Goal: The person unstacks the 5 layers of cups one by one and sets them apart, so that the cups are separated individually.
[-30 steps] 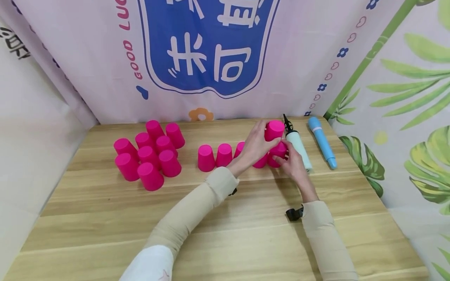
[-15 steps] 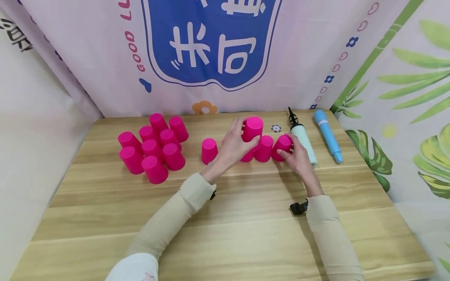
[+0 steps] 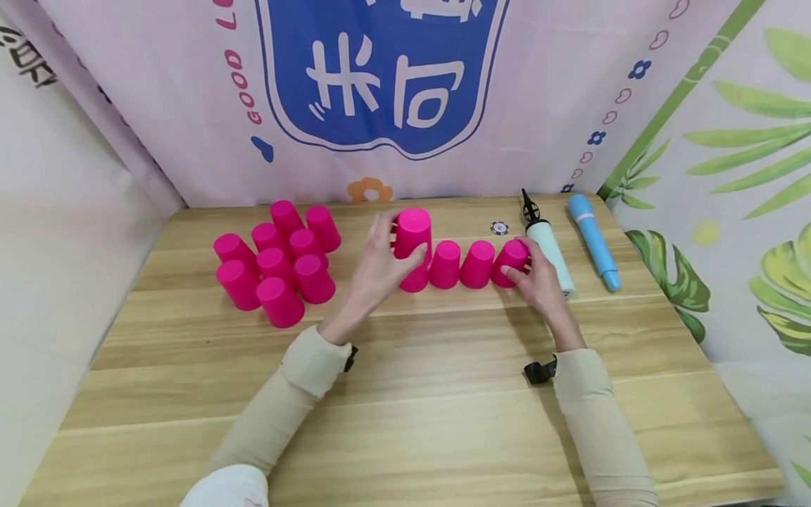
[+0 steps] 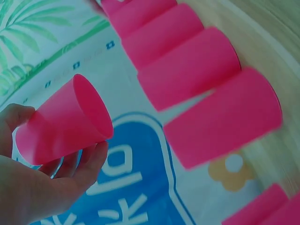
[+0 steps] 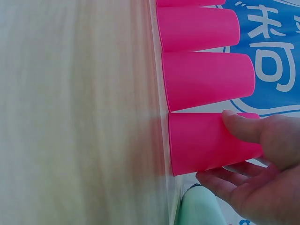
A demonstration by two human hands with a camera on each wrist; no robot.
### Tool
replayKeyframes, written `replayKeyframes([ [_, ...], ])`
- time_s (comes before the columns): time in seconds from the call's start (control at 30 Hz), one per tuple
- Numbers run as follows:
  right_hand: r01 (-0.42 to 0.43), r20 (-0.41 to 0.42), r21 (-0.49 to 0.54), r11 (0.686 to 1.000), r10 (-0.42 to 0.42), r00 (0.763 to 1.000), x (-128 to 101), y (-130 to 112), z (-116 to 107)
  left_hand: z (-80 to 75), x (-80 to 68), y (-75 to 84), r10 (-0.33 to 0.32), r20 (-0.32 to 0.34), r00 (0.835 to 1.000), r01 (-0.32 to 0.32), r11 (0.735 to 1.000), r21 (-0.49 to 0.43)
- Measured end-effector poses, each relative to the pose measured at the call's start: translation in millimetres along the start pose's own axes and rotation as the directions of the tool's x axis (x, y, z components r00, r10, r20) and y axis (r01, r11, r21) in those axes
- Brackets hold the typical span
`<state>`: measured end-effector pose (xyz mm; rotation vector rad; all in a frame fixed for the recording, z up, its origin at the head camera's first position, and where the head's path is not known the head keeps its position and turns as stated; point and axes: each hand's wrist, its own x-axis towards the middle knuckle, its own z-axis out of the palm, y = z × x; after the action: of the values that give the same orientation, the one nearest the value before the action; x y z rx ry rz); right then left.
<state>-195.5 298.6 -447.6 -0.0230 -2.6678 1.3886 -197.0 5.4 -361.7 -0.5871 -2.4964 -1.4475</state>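
My left hand (image 3: 378, 266) grips a pink cup (image 3: 413, 224), mouth downward, and holds it above the row of upside-down pink cups. In the left wrist view this held cup (image 4: 65, 124) hangs apart from the row, with the fingers and thumb around its narrow end. At the right end of the row, my right hand (image 3: 537, 276) grips the last cup (image 3: 507, 264), which stands on the table. In the right wrist view the thumb lies on one side of that cup (image 5: 206, 143) and the fingers on the other. My left hand hides the row's left end in the head view.
Several upside-down pink cups (image 3: 275, 264) stand grouped at the left. A chip (image 3: 499, 227) lies behind the row. Close to my right hand are a pale green hand pump (image 3: 550, 257) and a blue wand-shaped tube (image 3: 594, 243). A printed curtain (image 3: 190, 141) closes off the table's back.
My left hand has carried its cup leftward along the row, from above the right end to left of the middle. My right hand has stayed at the end cup. The chip has come into view.
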Motion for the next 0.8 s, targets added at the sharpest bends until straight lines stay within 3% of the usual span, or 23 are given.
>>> replayKeyframes([
  [0.47,-0.010,-0.006,-0.025,1.000,0.010,1.000,0,0,-2,-54.6,-27.2,-27.1,-0.073,-0.115,0.991,0.082,0.994,0.068],
  [0.8,-0.002,-0.006,-0.036,0.999,0.002,1.000,0,-2,0,-98.4,-44.5,-36.3,-0.089,-0.239,0.967,0.118,0.987,0.109],
])
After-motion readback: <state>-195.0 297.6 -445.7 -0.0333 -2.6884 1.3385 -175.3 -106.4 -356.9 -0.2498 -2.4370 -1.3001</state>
